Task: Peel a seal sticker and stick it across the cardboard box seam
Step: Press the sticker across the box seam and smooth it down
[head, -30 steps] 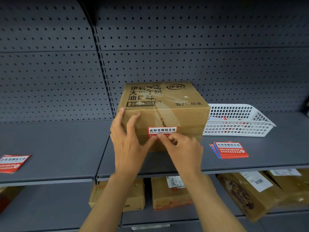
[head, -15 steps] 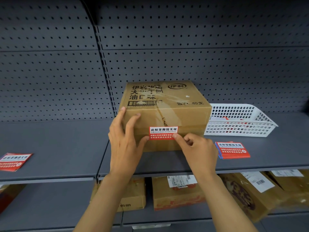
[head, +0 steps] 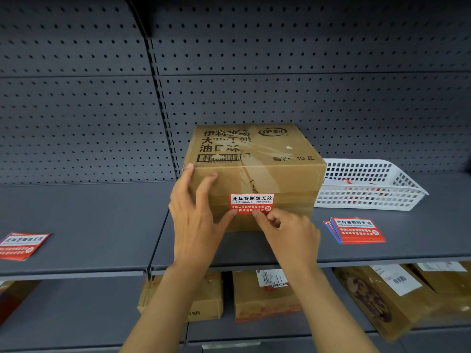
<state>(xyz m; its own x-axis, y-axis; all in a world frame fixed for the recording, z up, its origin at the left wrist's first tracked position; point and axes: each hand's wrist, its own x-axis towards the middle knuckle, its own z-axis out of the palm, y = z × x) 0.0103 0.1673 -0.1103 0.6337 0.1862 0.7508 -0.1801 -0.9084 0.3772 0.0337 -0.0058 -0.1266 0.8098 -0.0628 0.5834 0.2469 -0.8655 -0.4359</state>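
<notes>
Item 1. Loose sticker sheets [head: 24, 245]: one small pile, count unclear, on the shelf [head: 84, 225] well to the left of all fingers.

Item 2. Left hand [head: 196, 220]: one. Fingers spread flat, not gripping; forefinger and middle finger rest on the box's front near its top edge, thumb tip touches the sticker's lower left corner.

Item 3. Cardboard box [head: 254, 161]: one, upright on the shelf, directly beyond both hands. Judged stiff and not fragile; it should take firm pressing while braced as it is.

Item 4. Seal sticker [head: 251, 203]: one, red and white, on the box's front face, between the left thumb and right fingertip, laid over a horizontal line that looks like the seam. Judged thin, light, limp and clingy; best handled by edges or corners, then rubbed flat.

Item 5. Right hand [head: 288, 233]: one. Fingers curled in, forefinger extended, its tip pressing the sticker's lower edge; nothing is grasped.

Item 6. Sticker stack [head: 356, 230]: one, just right of the right hand.

Item 7. White basket [head: 369, 184]: one, beyond that stack.
</notes>
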